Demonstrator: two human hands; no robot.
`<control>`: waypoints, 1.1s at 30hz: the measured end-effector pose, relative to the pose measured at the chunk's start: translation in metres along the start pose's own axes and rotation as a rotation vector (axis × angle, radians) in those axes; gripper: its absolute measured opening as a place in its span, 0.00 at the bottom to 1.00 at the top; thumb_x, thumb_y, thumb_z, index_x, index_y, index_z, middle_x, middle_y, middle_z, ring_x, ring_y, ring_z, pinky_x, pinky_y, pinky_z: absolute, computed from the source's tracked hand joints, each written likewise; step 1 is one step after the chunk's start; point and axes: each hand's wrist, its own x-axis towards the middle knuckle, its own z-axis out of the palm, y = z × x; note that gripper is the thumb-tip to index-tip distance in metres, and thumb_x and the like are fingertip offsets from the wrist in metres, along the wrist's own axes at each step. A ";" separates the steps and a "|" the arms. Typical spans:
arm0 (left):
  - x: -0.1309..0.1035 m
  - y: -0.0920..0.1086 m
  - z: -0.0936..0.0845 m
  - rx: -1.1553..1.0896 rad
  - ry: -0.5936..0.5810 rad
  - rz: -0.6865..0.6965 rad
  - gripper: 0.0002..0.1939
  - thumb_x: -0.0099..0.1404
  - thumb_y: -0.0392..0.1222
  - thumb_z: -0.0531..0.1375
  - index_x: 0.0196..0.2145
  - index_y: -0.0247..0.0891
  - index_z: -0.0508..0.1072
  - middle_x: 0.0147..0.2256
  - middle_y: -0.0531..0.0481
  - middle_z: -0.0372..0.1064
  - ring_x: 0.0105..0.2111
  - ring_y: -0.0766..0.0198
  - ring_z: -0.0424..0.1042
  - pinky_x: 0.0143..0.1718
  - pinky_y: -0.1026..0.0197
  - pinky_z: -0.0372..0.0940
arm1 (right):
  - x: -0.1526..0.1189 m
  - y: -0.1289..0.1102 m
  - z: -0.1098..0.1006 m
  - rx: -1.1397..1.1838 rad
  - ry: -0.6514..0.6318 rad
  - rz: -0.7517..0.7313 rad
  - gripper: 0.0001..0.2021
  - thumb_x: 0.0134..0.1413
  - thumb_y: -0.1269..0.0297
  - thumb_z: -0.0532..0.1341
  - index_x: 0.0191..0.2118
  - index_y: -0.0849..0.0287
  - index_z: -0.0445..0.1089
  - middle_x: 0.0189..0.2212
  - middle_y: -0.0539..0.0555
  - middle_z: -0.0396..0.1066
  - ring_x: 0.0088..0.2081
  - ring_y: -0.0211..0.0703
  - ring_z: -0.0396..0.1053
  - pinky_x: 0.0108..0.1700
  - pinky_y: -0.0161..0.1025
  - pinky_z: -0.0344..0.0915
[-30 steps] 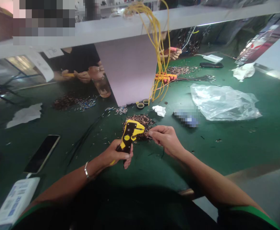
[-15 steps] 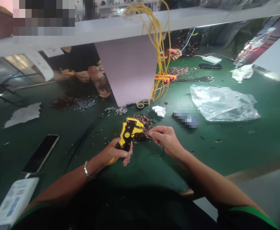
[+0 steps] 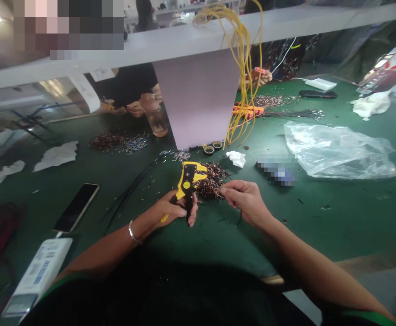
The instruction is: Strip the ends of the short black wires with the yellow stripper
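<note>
My left hand [image 3: 177,208] is wrapped round the handles of a yellow and black wire stripper [image 3: 187,183], whose jaws point up and to the right. My right hand [image 3: 243,199] pinches a short black wire [image 3: 240,218] between thumb and fingers; its loose end hangs below the palm. Between and just beyond the hands lies a pile of short copper-coloured wire pieces [image 3: 214,174]. The stripper's jaws overlap the pile's left side in the view, apart from my right fingertips. Long black wires [image 3: 126,192] lie on the green table to the left.
A phone [image 3: 76,208] and a white power strip [image 3: 38,271] lie at the left. Yellow cables [image 3: 247,81] hang from the shelf. Beyond are two tape rolls [image 3: 209,150], crumpled tissue [image 3: 236,158], a clear plastic bag [image 3: 336,151] and a bottle [image 3: 154,115]. Co-workers' hands [image 3: 135,108] show across the table.
The camera view has shifted, so the whole scene sits further right. The stripper has turned more upright and its handles look spread wider. My right hand still pinches the wire.
</note>
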 end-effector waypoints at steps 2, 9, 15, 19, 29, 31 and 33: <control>-0.001 0.000 0.000 0.004 -0.022 -0.011 0.22 0.50 0.34 0.64 0.44 0.31 0.70 0.32 0.43 0.70 0.29 0.57 0.71 0.34 0.50 0.68 | -0.001 -0.001 -0.001 -0.010 0.004 -0.009 0.08 0.42 0.60 0.69 0.24 0.61 0.77 0.11 0.45 0.61 0.15 0.31 0.52 0.18 0.33 0.45; -0.002 0.005 -0.004 0.007 -0.097 -0.063 0.24 0.48 0.36 0.65 0.45 0.32 0.70 0.32 0.42 0.71 0.29 0.56 0.71 0.33 0.50 0.68 | -0.001 -0.005 -0.004 -0.007 0.045 -0.028 0.07 0.41 0.62 0.69 0.24 0.61 0.77 0.10 0.44 0.61 0.15 0.30 0.52 0.18 0.33 0.45; -0.002 0.005 -0.001 0.004 -0.124 -0.105 0.24 0.48 0.37 0.66 0.44 0.31 0.70 0.33 0.42 0.71 0.28 0.57 0.71 0.32 0.51 0.69 | 0.001 -0.003 -0.005 -0.002 0.019 -0.037 0.07 0.42 0.62 0.69 0.24 0.60 0.78 0.11 0.44 0.62 0.15 0.31 0.52 0.18 0.33 0.46; -0.003 0.003 -0.001 0.026 -0.121 -0.125 0.24 0.48 0.38 0.67 0.44 0.30 0.71 0.33 0.42 0.71 0.28 0.57 0.71 0.32 0.51 0.69 | 0.000 -0.004 -0.003 0.003 0.011 -0.033 0.07 0.42 0.62 0.69 0.23 0.60 0.77 0.10 0.45 0.61 0.15 0.31 0.52 0.18 0.34 0.46; -0.005 0.002 -0.004 0.047 -0.099 -0.126 0.23 0.50 0.40 0.68 0.44 0.30 0.73 0.32 0.42 0.71 0.29 0.57 0.71 0.32 0.50 0.69 | -0.003 -0.008 -0.002 -0.007 0.002 -0.010 0.07 0.41 0.61 0.69 0.23 0.59 0.77 0.11 0.45 0.61 0.15 0.31 0.52 0.18 0.34 0.46; -0.005 0.002 -0.004 0.054 -0.099 -0.123 0.22 0.50 0.40 0.68 0.43 0.29 0.73 0.32 0.42 0.71 0.28 0.57 0.71 0.32 0.51 0.69 | -0.003 -0.009 -0.002 -0.014 -0.002 -0.011 0.07 0.41 0.61 0.69 0.23 0.60 0.77 0.11 0.45 0.61 0.15 0.31 0.52 0.18 0.33 0.46; -0.005 0.002 -0.003 0.058 -0.101 -0.120 0.21 0.51 0.39 0.68 0.43 0.29 0.73 0.31 0.42 0.71 0.28 0.57 0.71 0.32 0.51 0.69 | -0.003 -0.008 -0.002 -0.023 -0.006 -0.013 0.07 0.41 0.61 0.69 0.23 0.60 0.77 0.11 0.45 0.61 0.15 0.31 0.52 0.18 0.33 0.46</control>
